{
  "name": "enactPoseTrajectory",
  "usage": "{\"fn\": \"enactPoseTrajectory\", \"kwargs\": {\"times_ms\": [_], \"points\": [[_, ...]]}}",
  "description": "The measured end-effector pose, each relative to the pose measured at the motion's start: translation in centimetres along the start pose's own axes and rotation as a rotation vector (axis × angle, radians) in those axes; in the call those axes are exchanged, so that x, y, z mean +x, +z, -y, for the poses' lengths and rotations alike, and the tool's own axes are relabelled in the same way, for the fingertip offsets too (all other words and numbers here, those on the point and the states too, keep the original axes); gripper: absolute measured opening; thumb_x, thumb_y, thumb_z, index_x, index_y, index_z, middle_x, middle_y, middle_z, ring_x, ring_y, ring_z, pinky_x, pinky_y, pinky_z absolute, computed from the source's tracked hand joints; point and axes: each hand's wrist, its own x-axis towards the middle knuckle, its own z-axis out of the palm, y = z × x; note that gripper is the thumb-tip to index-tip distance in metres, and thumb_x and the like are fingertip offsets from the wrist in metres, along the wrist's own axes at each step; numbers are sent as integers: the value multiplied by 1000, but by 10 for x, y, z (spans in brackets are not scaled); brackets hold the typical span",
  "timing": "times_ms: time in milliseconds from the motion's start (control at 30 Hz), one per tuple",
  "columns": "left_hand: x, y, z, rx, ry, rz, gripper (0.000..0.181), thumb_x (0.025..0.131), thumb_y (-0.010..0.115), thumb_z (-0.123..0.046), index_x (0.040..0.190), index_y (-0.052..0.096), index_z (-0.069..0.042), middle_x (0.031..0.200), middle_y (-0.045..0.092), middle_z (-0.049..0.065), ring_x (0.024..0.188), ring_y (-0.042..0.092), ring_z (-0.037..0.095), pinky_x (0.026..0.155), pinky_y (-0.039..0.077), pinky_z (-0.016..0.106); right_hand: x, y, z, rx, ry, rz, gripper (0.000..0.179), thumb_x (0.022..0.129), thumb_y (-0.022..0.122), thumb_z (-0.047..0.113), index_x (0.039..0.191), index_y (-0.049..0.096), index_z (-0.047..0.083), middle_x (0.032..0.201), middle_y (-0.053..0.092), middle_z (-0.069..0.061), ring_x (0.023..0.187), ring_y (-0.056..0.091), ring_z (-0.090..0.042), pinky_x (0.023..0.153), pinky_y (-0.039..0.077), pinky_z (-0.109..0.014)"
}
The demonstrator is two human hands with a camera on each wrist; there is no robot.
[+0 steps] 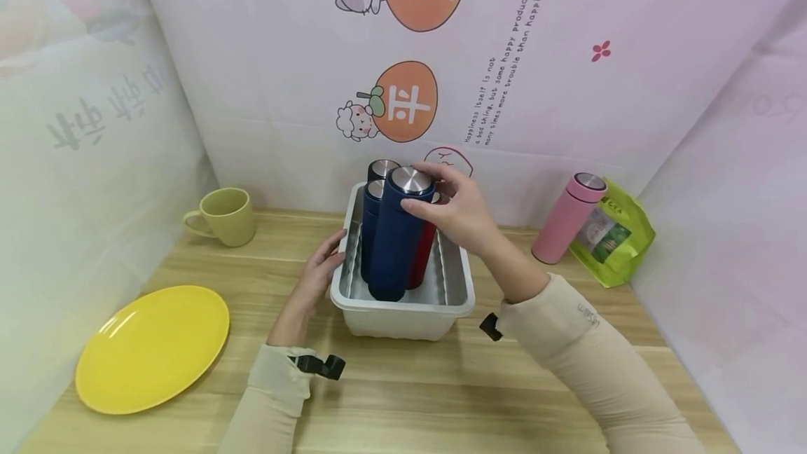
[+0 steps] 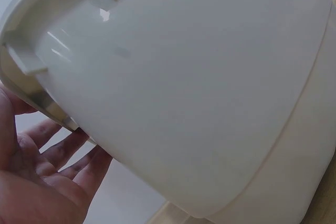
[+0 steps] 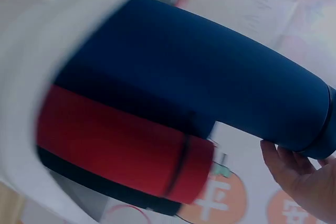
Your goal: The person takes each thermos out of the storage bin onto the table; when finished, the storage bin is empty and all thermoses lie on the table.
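A tall navy vacuum flask (image 1: 396,244) with a steel-topped lid stands slightly tilted inside a white plastic bin (image 1: 403,321). My right hand (image 1: 463,209) holds it near the top, thumb in front and fingers at the far side of the lid. Behind it in the bin are another blue flask (image 1: 368,230), a black-lidded flask (image 1: 382,168) and a red flask (image 3: 121,145), partly hidden. On the bin's left rim rest the fairly straight fingers of my left hand (image 1: 318,272). The left wrist view has that hand (image 2: 52,177) at the bin's edge.
A yellow plate (image 1: 154,349) lies at the left, with a yellow-green mug (image 1: 230,219) behind it. To the right, a pink flask (image 1: 564,223) stands beside a green bag (image 1: 614,237). White printed cloth walls (image 1: 284,90) enclose the wooden table (image 1: 403,398).
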Motion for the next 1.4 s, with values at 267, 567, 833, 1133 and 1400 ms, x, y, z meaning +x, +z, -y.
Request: {"fn": "enactPoseTrajectory", "kwargs": {"times_ms": [267, 567, 833, 1133, 1400], "points": [[1, 0, 1, -24, -11, -4, 50, 100, 41, 0, 148, 28, 8, 155, 23, 22, 136, 27, 42, 109, 26, 52, 3, -40, 35, 19, 85, -147, 55, 84, 77, 17, 135, 58, 12, 124, 58, -6, 107, 55, -18, 88, 46, -33], [1, 0, 0, -15, -15, -3, 50, 100, 40, -1, 148, 27, 8, 156, 21, 22, 137, 27, 38, 110, 22, 55, -1, -82, 57, 212, -10, -290, 50, 84, 74, 4, 131, 59, 2, 119, 56, -13, 93, 56, -21, 80, 51, -23], [1, 1, 0, -27, -11, -2, 51, 100, 40, 0, 148, 26, 9, 156, 21, 23, 138, 24, 43, 108, 29, 47, -2, -119, 42, 185, 96, -370, 55, 82, 79, 9, 133, 59, 7, 128, 52, -13, 101, 56, -22, 75, 53, -20], [1, 0, 2, -26, -22, -19, 51, 100, 41, 0, 148, 27, 8, 155, 23, 22, 136, 29, 40, 106, 33, 45, -3, -150, 2, -38, 316, -442, 67, 84, 78, 29, 144, 50, 20, 139, 45, -10, 115, 51, -22, 92, 47, -27], [1, 1, 2, -37, -20, -9, 51, 99, 40, 1, 148, 27, 9, 155, 24, 23, 135, 28, 43, 108, 30, 47, 1, -162, -50, -283, 435, -481, 78, 83, 73, 47, 150, 41, 22, 148, 41, -6, 124, 46, -26, 95, 47, -37]]}}
